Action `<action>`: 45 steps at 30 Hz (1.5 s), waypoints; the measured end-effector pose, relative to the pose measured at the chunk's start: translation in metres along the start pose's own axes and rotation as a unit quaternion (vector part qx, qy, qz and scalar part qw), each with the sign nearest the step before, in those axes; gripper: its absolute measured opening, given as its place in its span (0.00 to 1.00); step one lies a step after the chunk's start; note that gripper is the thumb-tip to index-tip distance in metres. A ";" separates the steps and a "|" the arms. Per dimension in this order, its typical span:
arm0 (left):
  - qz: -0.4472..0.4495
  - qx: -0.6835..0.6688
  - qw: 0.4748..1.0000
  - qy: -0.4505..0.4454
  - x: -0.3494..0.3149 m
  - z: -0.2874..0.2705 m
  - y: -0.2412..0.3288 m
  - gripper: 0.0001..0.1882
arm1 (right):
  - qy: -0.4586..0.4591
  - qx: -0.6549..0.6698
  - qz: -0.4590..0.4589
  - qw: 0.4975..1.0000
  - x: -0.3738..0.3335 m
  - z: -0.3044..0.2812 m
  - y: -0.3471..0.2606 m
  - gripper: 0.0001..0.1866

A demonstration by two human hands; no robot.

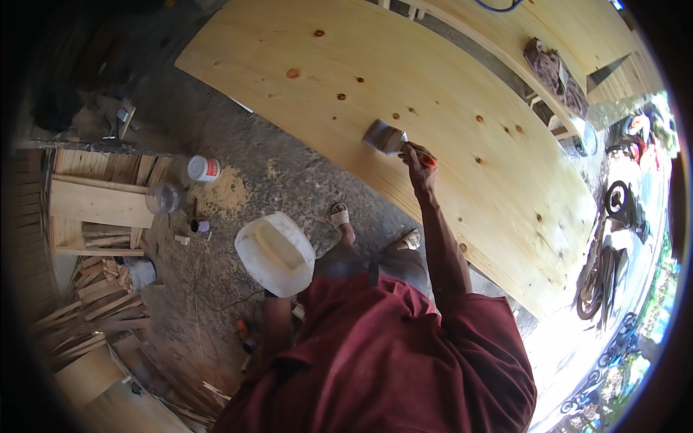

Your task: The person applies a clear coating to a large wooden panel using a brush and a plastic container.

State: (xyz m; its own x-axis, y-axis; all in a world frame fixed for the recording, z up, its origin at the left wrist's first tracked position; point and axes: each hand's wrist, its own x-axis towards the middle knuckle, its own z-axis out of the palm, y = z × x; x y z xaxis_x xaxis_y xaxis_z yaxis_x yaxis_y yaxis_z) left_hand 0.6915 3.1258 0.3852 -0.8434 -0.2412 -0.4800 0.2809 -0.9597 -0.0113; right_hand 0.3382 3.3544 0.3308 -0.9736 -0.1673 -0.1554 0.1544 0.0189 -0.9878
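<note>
My right hand (419,169) is closed round the red-orange handle of a wide paintbrush (385,137). Its bristles rest on a long, pale, knotty wooden board (447,151), near the edge closest to me. At my left side, a white, cut-open plastic container (273,254) is held up with some pale liquid inside. My left forearm (277,321) runs up to it, with a dark band at the wrist. The container hides the fingers of that hand.
Another wooden piece (563,29) stands beyond the board, with a crumpled cloth (556,76) on it. On the floor to the left are a white can (203,168), a small purple cup (199,226) and scrap wood (108,289). Motorbikes (603,278) stand outside at right.
</note>
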 end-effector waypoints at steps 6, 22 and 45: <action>-0.032 0.081 0.993 0.084 0.001 0.022 -0.070 0.41 | 0.008 -0.003 -0.004 1.000 -0.028 -0.079 -0.003 0.16; -0.180 0.097 0.974 -0.098 0.018 0.024 -0.212 0.39 | 0.047 -0.023 0.028 0.998 -0.113 -0.276 -0.016 0.14; -0.261 0.212 0.940 -0.054 0.010 0.076 -0.379 0.42 | 0.123 -0.084 0.089 0.985 -0.238 -0.574 -0.050 0.10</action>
State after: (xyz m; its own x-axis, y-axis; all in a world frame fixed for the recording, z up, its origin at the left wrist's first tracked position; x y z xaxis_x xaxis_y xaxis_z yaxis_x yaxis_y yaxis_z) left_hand 0.5413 3.4761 0.4517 -0.8641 0.2871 -0.4134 -0.3727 -0.9170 0.1420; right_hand 0.4654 3.9587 0.4124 -0.9479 0.0968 -0.3035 0.3171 0.1936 -0.9284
